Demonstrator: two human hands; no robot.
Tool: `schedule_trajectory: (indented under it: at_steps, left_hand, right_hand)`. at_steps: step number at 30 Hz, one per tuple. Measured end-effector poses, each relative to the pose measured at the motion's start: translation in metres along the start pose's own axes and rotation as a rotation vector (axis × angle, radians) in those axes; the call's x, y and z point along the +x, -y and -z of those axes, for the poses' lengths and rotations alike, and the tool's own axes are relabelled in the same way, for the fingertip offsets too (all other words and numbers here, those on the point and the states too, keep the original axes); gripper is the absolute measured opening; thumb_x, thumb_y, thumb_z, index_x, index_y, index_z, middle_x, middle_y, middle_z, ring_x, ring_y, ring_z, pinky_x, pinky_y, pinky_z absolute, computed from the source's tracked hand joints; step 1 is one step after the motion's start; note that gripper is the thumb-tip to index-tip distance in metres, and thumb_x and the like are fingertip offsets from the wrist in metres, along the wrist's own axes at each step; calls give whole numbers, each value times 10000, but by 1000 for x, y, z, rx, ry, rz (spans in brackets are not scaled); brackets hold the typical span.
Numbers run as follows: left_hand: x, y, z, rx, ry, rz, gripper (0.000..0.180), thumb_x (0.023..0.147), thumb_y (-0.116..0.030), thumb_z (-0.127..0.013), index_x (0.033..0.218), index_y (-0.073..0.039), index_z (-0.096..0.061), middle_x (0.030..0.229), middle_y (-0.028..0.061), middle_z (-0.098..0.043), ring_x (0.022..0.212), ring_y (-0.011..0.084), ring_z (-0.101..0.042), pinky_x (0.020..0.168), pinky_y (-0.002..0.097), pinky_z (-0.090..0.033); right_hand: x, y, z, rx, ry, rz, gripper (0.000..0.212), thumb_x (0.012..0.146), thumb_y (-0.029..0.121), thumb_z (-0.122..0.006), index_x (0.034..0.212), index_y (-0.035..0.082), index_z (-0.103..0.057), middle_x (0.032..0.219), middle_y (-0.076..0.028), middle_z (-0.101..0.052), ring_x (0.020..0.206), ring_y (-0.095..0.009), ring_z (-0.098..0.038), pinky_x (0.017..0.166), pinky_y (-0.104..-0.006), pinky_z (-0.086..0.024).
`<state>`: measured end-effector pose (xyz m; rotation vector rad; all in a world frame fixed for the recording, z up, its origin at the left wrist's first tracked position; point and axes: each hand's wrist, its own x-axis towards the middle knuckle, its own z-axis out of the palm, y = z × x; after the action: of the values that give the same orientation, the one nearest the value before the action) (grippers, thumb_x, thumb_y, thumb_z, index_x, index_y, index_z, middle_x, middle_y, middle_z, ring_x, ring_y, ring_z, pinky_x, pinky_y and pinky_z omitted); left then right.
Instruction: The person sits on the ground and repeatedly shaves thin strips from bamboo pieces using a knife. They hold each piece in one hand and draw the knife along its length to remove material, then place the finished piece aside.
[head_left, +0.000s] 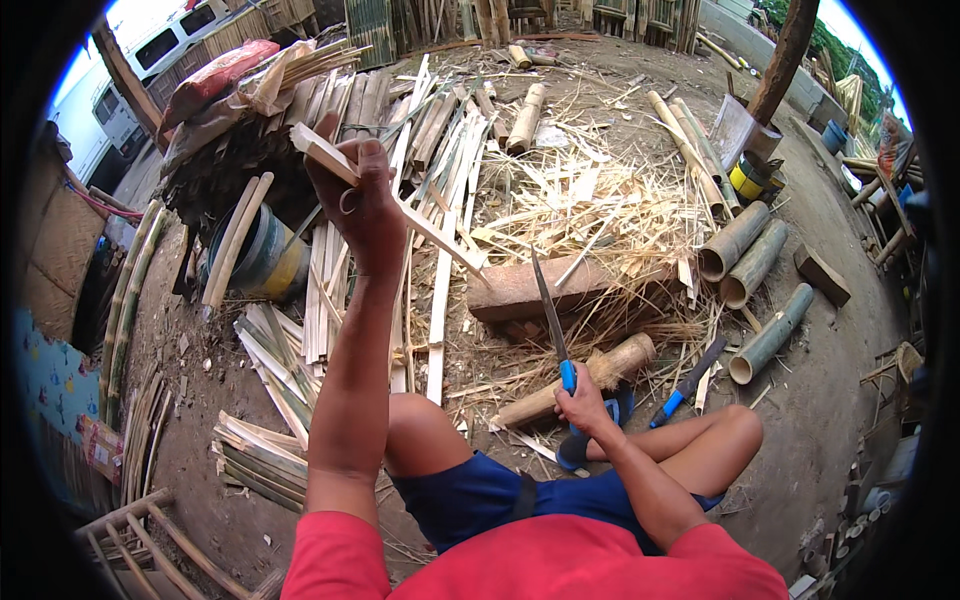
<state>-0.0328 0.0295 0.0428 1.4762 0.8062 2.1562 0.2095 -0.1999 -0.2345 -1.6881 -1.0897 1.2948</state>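
Observation:
My left hand [362,205] is raised at the centre left, fingers closed round a pale split bamboo strip [438,236]. The strip slants down to the right, and its lower end meets the left part of a brown wooden block [500,288]. In my right hand [585,408] is the blue handle of a long-bladed knife [551,315], its blade pointing up and away in front of the block. A thick bamboo pole [590,378] lies between my legs and the block. Right of it, a second blue-handled knife [690,384] with a dark blade rests on the ground.
Shavings [590,205] cover the ground beyond the block. Cut bamboo tubes [755,262] lie at the right. Split strips [265,460] are heaped at the left, near a blue-and-yellow bucket [285,265]. Wooden posts [785,60] stand at both sides.

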Motion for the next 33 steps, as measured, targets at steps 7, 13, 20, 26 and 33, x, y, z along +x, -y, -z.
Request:
schedule_trajectory:
  at_steps: [7, 13, 20, 26, 33]
  left_hand:
    - [-9, -34, -45, -76, 97, -16, 436, 853, -83, -542, 1277, 18, -517, 882, -11, -495, 762, 69, -449, 716, 217, -406]
    - [-12, -39, -53, -17, 25, 0, 334, 866, -119, -547, 1176, 5, -533, 904, 15, -489, 793, 90, -448, 765, 246, -411]
    - [-32, -47, -68, 83, 22, -53, 261, 833, -89, -508, 1079, -4, -495, 833, 5, -405, 729, 91, -377, 698, 250, -373]
    - [-30, -45, -68, 32, -27, -66, 242, 843, -93, -513, 1073, -19, -496, 808, -23, -385, 707, 74, -349, 659, 232, -346]
    - [-29, -50, -76, 68, -16, -95, 228, 840, -30, -501, 1067, -29, -484, 792, -24, -374, 672, 56, -339, 600, 217, -333]
  right_hand:
    - [-4, 45, 26, -327, -134, 281, 463, 972, 115, -539, 1405, 61, -384, 846, -126, -616, 664, -184, -638, 581, -350, -509]
    - [-43, 179, 35, -201, -182, 748, 470, 973, 87, -529, 1408, 28, -363, 872, -202, -622, 735, -326, -654, 672, -410, -516]
    - [-15, 250, 11, -505, -46, 472, 351, 938, 101, -535, 1250, 4, -406, 863, -303, -623, 794, -524, -614, 667, -572, -492]
    - [-11, 243, 11, -365, -96, 713, 344, 947, 124, -540, 1243, 11, -406, 861, -284, -637, 778, -523, -615, 655, -581, -484]
    - [9, 239, 7, -615, 24, 331, 303, 947, 164, -546, 1141, -28, -414, 832, -325, -650, 815, -522, -637, 691, -589, -513]
